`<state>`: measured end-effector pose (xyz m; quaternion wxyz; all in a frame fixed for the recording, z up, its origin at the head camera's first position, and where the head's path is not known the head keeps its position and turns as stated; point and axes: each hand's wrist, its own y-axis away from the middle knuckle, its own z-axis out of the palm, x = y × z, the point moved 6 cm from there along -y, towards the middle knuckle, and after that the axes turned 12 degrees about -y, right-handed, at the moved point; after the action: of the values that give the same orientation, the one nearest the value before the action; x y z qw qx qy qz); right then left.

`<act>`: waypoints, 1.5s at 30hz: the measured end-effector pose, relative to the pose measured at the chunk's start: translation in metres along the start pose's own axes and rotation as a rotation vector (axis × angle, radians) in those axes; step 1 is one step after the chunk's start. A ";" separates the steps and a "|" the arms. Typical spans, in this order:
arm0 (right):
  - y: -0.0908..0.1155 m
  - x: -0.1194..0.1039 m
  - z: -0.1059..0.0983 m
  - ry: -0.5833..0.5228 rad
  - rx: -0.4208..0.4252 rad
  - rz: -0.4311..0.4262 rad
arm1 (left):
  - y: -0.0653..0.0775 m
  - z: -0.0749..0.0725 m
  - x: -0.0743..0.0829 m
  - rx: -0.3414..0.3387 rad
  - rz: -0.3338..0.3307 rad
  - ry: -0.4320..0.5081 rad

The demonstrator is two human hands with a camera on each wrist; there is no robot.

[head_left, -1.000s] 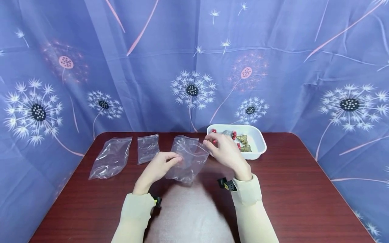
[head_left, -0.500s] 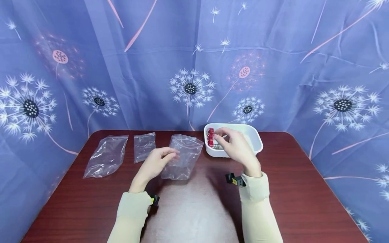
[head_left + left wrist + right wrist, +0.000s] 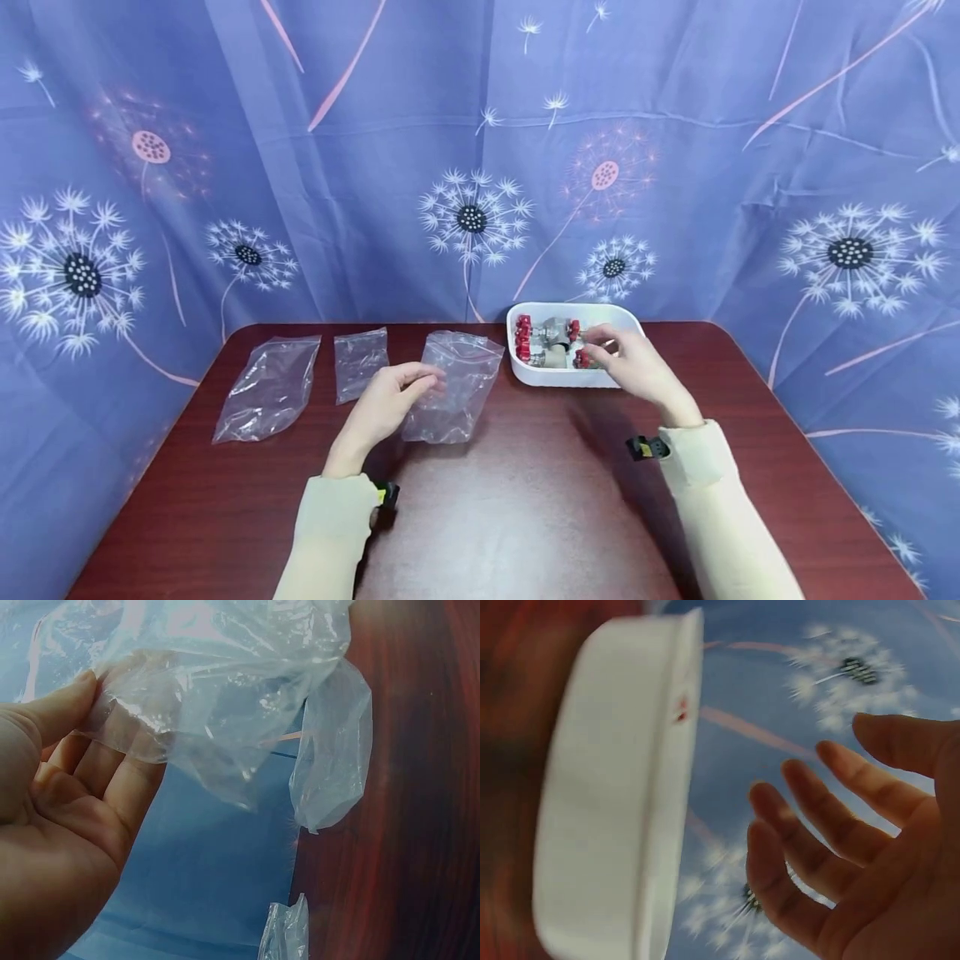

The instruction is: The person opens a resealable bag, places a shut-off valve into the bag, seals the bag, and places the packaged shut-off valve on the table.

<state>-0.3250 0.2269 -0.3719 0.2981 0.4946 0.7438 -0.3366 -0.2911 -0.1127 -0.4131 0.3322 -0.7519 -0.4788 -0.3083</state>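
My left hand (image 3: 390,404) pinches the edge of a clear zip bag (image 3: 457,408) between thumb and fingers; in the left wrist view the film (image 3: 217,712) spreads up from the fingertips. My right hand (image 3: 637,367) is over the right side of a white plastic tub (image 3: 566,379), fingers apart and loosely bent with nothing in them. In the right wrist view the hand (image 3: 855,832) is beside the tub's outer wall (image 3: 604,787). Inside the tub lie several metal valves (image 3: 555,332) with red handles; those at the right end are partly hidden by the hand.
To the left, a large clear bag (image 3: 270,392) and a smaller clear bag (image 3: 362,362) lie flat on the dark red wooden table (image 3: 510,500). A blue curtain (image 3: 360,167) with a dandelion print hangs behind the table and along both sides.
My right hand has left the zip bag's mouth and moved right across the tub, uncovering the valves at its left. My left hand stays with the bag, which has shifted slightly left.
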 end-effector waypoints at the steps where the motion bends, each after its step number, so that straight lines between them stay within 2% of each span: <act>1: 0.000 0.007 -0.005 0.023 -0.006 0.017 | 0.001 0.000 0.003 -0.003 -0.003 0.000; 4: -0.002 0.027 -0.019 0.094 -0.031 0.057 | 0.005 -0.002 0.017 -0.017 0.002 0.002; 7: -0.005 0.042 -0.028 0.106 -0.055 0.095 | 0.009 -0.006 0.031 -0.027 0.013 0.009; 8: -0.007 0.046 -0.030 0.079 -0.062 0.112 | 0.009 -0.007 0.034 -0.028 0.021 0.008; 11: -0.012 0.059 -0.032 -0.083 -0.077 0.196 | 0.010 -0.007 0.037 -0.036 0.024 0.003; 15: -0.020 0.074 -0.029 -0.370 -0.072 0.356 | 0.009 -0.005 0.035 -0.049 0.010 0.002; 18: -0.025 0.082 -0.026 -0.508 -0.068 0.467 | 0.007 -0.001 0.030 -0.062 0.017 0.031; 20: -0.029 0.085 -0.024 -0.559 -0.080 0.530 | 0.004 0.003 0.023 -0.069 0.022 0.055; 24: -0.034 0.092 -0.020 -0.550 -0.123 0.618 | 0.000 0.010 0.010 -0.091 0.020 0.121; 31: -0.040 0.105 -0.009 -0.518 -0.136 0.704 | 0.000 0.016 0.010 -0.132 0.042 0.195; 36: -0.052 0.135 -0.003 -0.527 -0.189 0.700 | 0.000 0.020 0.010 -0.137 0.055 0.203; 39: -0.055 0.142 -0.002 -0.533 -0.180 0.710 | 0.001 0.021 0.010 -0.140 0.060 0.216; 45: -0.052 0.131 0.002 -0.552 -0.144 0.714 | 0.000 0.021 0.010 -0.140 0.065 0.220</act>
<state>-0.4175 0.2806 -0.4640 0.6160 0.5898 0.4411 -0.2795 -0.2846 -0.0902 -0.4176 0.3392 -0.7500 -0.3922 -0.4107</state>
